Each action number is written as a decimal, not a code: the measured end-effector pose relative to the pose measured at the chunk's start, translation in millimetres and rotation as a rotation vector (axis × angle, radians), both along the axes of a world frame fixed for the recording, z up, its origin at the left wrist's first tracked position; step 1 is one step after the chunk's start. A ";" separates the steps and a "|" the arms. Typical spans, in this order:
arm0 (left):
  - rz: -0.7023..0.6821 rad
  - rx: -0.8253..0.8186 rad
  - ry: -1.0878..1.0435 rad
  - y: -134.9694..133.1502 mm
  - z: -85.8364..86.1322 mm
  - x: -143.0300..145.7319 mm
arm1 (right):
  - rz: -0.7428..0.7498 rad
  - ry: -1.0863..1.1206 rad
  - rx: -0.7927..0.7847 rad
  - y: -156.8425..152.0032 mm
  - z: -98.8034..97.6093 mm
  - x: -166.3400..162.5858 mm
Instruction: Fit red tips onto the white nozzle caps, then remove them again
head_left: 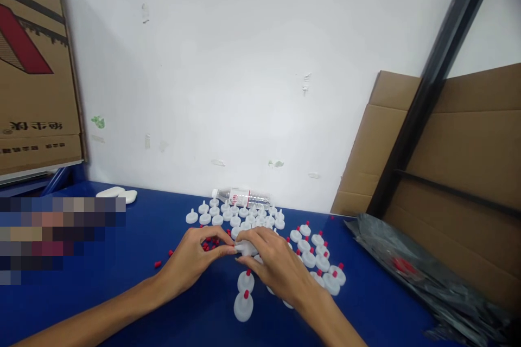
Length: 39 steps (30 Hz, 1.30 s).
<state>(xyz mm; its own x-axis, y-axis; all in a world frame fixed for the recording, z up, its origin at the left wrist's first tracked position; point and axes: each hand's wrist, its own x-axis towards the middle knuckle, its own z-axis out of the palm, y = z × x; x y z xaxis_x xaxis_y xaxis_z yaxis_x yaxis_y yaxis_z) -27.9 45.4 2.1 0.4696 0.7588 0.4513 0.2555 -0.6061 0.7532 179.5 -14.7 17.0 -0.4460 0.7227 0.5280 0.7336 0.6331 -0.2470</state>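
Note:
My right hand [271,260] is closed around a white plastic nozzle cap [246,248], turned on its side with its spout to the left. My left hand [199,252] pinches thumb and forefinger together at the spout's end; what lies between those fingertips is hidden. Loose small red tip caps [207,243] lie behind and beside my left hand. Beyond both hands stand several white nozzle caps with bare spouts [217,219]. Nozzle caps with red tips [308,258] stand to the right, and two more [243,308] stand in front, between my forearms.
A clear plastic bottle [244,198] lies against the white wall at the back of the blue table [122,260]. White rounded objects [110,192] lie at the far left. Grey plastic bags [415,276] and cardboard [468,173] border the right side. A printed carton [38,76] stands left.

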 end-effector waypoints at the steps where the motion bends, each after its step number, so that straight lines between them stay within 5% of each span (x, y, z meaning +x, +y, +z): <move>1: 0.006 0.003 0.001 0.2 0.1 -0.2 | 0.007 0.005 0.021 -0.4 0.1 -0.7; 16: -0.121 0.118 0.070 -4.1 -0.7 -0.3 | 0.040 -0.096 0.367 -3.6 -3.8 -11.9; 21: -0.057 0.208 0.171 -3.2 1.9 1.3 | 0.018 -0.135 0.394 -0.9 3.6 -6.3; 29: 0.035 0.565 0.449 12.7 -5.8 -9.7 | -0.465 -0.180 0.243 12.1 16.0 53.2; 39: 0.161 0.620 0.623 20.8 -14.4 -14.9 | -0.648 -0.238 0.079 23.7 9.6 83.8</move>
<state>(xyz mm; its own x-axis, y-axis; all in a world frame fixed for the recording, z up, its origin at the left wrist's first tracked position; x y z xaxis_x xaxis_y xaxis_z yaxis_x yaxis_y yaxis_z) -42.9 66.2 -12.3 0.6753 0.5410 0.5013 0.6262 -0.7796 -0.0022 263.3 9.1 26.7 -0.0476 0.8459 0.5313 0.9983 0.0587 -0.0040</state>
